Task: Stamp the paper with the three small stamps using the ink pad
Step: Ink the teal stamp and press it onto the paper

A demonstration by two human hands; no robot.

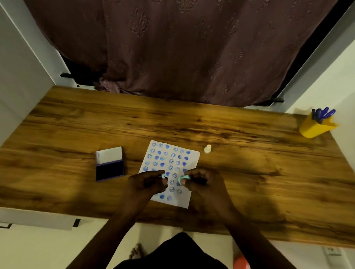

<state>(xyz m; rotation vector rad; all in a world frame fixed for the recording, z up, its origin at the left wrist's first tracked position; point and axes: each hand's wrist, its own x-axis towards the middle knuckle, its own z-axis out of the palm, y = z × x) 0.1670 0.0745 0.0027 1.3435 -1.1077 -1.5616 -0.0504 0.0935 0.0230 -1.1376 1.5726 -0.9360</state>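
Two stamps in hand, third on the bench, sheet almost full

I read this as late in the stamping. Paper (170,170) lies mid-bench, covered in blue round faces and hearts from top edge to near the bottom; little bare space left, mostly at the lower right corner.

Left hand (145,183) hovers over the sheet's lower left, fingers (159,173) pinching a small mint-green stamp (163,176). Right hand (203,182) sits just beside it over the sheet, fingers pressed together round a second mint-green stamp (184,178). Third stamp, cream (207,149), stands upright off the paper's upper right corner, apart from both hands.

Ink pad (109,164) lies open left of the paper, lid tipped back, dark pad bare.

Next move, my guess: one stamp goes to the pad for ink, or straight down onto a free spot. Either needs the face square and flat to the surface.

Hard to make out: which way each held stamp faces, whether they are inked, whether either touches the paper. Hands cover part of the lower rows. Light is dim; print detail is blurred.

Yellow cup of pens (315,127) stands at the far right of the bench (251,177).
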